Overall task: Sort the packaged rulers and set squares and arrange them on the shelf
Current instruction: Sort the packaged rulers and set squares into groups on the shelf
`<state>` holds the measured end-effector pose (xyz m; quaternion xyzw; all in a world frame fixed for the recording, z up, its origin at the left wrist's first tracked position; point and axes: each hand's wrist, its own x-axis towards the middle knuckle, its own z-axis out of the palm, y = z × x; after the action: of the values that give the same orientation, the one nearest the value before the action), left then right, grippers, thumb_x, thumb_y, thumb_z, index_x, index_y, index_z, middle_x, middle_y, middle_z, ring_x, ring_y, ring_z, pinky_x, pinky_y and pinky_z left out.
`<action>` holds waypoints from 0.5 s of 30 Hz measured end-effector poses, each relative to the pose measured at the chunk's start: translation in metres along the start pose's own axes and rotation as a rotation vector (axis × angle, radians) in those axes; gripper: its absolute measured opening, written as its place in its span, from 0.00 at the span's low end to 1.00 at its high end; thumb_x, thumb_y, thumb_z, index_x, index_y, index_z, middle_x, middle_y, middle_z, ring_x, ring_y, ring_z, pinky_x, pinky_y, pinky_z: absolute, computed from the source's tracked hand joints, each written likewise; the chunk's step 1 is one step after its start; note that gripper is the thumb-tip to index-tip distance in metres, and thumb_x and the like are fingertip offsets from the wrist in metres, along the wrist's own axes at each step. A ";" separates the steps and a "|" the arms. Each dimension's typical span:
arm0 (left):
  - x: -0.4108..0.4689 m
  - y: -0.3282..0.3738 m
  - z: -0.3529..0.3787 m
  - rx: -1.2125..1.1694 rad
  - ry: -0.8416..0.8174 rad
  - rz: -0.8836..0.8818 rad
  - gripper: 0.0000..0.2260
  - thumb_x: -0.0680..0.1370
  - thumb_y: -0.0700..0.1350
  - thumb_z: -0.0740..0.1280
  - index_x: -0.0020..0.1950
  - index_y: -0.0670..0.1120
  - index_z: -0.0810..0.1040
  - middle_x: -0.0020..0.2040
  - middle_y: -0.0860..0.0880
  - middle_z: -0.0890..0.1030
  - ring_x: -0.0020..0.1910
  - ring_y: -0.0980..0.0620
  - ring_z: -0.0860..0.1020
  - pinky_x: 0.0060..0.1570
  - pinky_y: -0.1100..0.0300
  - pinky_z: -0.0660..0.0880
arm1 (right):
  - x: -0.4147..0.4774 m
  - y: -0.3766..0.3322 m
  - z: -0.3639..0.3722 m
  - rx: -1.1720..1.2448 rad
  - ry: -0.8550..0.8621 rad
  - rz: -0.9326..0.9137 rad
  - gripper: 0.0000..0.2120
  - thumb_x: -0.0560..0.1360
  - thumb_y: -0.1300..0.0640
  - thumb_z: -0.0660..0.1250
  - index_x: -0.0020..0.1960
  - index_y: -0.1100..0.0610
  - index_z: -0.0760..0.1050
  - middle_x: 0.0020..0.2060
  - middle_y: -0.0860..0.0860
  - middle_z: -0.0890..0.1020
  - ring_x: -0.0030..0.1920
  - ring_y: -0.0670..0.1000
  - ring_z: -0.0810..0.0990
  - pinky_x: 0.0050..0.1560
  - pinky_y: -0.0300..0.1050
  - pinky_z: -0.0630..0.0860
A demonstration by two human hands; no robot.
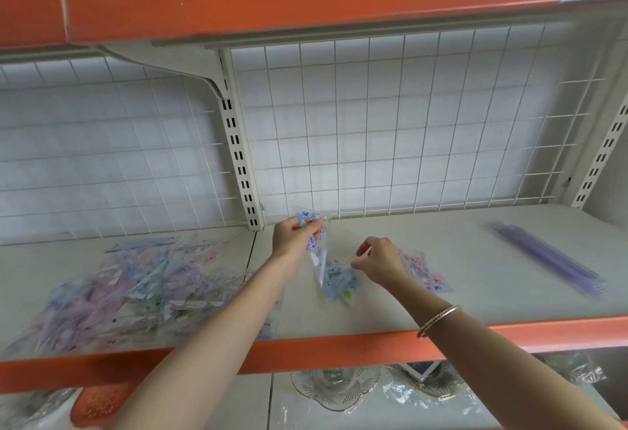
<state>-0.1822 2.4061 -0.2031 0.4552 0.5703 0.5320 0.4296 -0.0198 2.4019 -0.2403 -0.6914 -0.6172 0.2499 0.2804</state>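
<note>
A person's left hand (295,237) holds a blue-printed packaged set square (318,252) in a pinching grip, the packet's point tilted down over a small blue pile (341,282) on the shelf (373,314). The right hand (380,261), a bangle (438,320) on its wrist, hovers just beside the packet, its grip loosely curled and holding nothing, near a pink-printed pile (425,274). A mixed heap of packets (119,290) lies at left; purple rulers (550,259) lie well apart at right.

We see bright, even, diffuse light, shadows barely there. Motion blur smears the purple rulers (547,259) and the packet pile (119,290). Wide-angle bends the shelf edge (339,344) near corners.
</note>
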 end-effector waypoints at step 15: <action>-0.005 0.005 0.047 -0.026 -0.111 -0.024 0.03 0.74 0.43 0.73 0.42 0.45 0.81 0.40 0.50 0.84 0.39 0.55 0.82 0.43 0.62 0.78 | -0.010 -0.014 -0.033 0.796 -0.182 0.038 0.09 0.76 0.61 0.67 0.50 0.67 0.77 0.35 0.57 0.82 0.32 0.52 0.81 0.32 0.38 0.77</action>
<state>-0.1353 2.4111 -0.2015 0.4714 0.5441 0.5080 0.4729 -0.0084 2.3910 -0.2067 -0.5154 -0.4816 0.5347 0.4654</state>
